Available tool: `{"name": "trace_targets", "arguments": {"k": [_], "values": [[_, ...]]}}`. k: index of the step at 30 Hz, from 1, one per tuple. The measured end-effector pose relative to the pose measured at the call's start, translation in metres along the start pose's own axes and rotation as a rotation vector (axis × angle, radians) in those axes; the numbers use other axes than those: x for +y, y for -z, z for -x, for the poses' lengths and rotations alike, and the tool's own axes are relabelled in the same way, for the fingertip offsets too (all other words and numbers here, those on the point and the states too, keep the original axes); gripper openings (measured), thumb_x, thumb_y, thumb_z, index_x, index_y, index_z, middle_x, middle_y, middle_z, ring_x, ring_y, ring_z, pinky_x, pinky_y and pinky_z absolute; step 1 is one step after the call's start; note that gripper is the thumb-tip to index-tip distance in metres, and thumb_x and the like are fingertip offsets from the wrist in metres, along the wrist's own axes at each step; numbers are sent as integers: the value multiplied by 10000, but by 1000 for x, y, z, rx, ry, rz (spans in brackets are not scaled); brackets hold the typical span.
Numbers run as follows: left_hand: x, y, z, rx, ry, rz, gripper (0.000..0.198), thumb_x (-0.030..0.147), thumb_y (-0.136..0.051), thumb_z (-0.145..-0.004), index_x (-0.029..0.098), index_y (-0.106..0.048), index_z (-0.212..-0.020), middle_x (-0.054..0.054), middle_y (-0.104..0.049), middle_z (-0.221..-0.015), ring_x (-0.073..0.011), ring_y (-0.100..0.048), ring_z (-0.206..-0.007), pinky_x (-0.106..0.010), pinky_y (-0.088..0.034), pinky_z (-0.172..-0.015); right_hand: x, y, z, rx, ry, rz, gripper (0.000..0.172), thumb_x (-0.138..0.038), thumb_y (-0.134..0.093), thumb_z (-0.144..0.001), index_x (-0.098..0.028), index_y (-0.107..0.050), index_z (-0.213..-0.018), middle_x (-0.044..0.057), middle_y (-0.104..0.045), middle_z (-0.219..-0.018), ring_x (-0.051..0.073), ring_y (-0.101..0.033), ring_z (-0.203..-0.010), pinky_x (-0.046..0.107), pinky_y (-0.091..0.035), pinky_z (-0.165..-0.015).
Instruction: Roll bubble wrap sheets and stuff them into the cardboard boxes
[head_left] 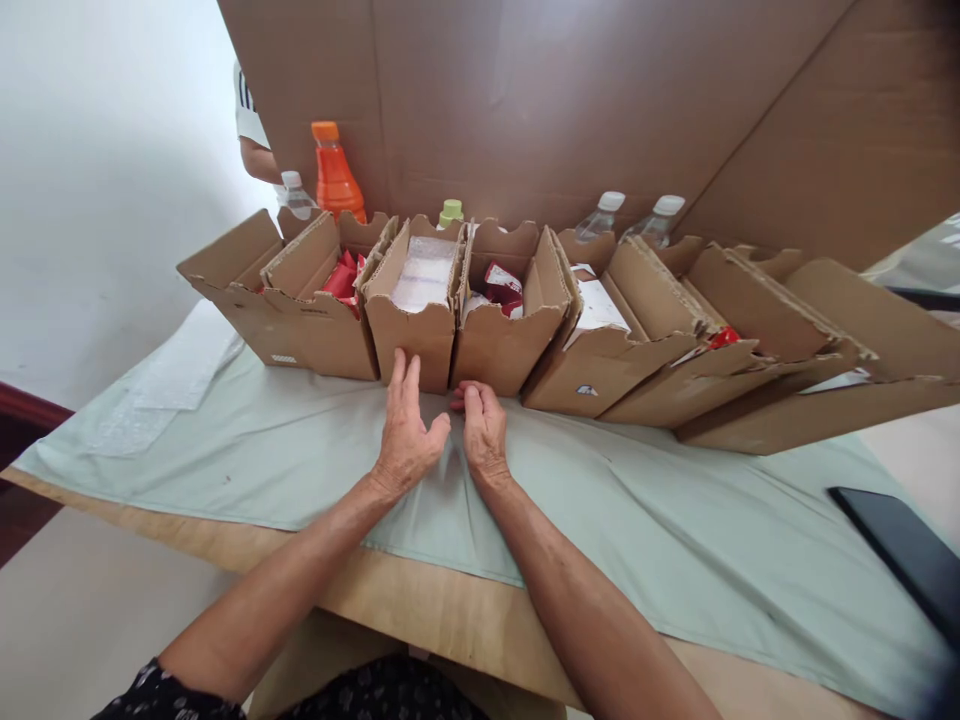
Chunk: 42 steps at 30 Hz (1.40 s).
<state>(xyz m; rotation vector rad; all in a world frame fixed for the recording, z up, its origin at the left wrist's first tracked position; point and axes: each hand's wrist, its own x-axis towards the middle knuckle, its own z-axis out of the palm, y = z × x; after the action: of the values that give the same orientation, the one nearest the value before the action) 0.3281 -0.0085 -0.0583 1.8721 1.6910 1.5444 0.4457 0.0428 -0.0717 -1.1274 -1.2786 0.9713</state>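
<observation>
My left hand (409, 430) is open, its fingers stretched forward with the tips against the lower front of a narrow cardboard box (420, 340). Inside that box lies a bubble-wrapped white item (424, 270). Close beside it, my right hand (486, 430) has its fingers bent and held together, pointing left. Those fingers are near the bottom front of the neighbouring cardboard bin (510, 345); no object shows in them. A dark red packet (504, 287) sits in this second bin.
More open cardboard bins extend both ways, some with red packets (345, 278) or a white package (596, 303). Behind stand an orange bottle (337, 175) and clear bottles. Bubble wrap (180, 365) lies left, a dark phone-like slab (900, 550) right. A person's arm (259, 158) shows behind.
</observation>
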Motion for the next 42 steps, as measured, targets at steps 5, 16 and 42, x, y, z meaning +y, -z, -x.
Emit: {"name": "trace_targets", "arguments": {"k": [5, 16, 42], "values": [[-14, 6, 9, -182, 69, -78, 807, 232, -623, -886, 197, -326, -1635, -186, -110, -1789, -385, -207, -1639, -617, -296, -1284, -1, 1, 1, -50, -6, 22, 460, -611, -462, -930, -210, -681, -986, 76, -772, -901, 215, -708, -773, 383, -571, -804], [-43, 117, 68, -354, 24, -331, 453, 379, -646, -952, 259, -682, -1387, -130, -588, -1567, -362, -481, -1509, -630, -324, -1262, -4, 4, 5, -145, 74, 136, 303, -471, -545, -872, -208, -663, -968, 70, -736, -836, 228, -697, -782, 403, -577, -777], [-42, 156, 106, 629, 354, 206, 662, 430, -668, -969, 224, -449, -1560, -170, -472, -1616, -307, -472, -1501, -489, -355, -1265, -178, -20, 91, -576, 364, 367, 162, -252, -575, -965, -258, -732, -923, -25, -725, -682, 149, -684, -591, 239, -491, -560]]}}
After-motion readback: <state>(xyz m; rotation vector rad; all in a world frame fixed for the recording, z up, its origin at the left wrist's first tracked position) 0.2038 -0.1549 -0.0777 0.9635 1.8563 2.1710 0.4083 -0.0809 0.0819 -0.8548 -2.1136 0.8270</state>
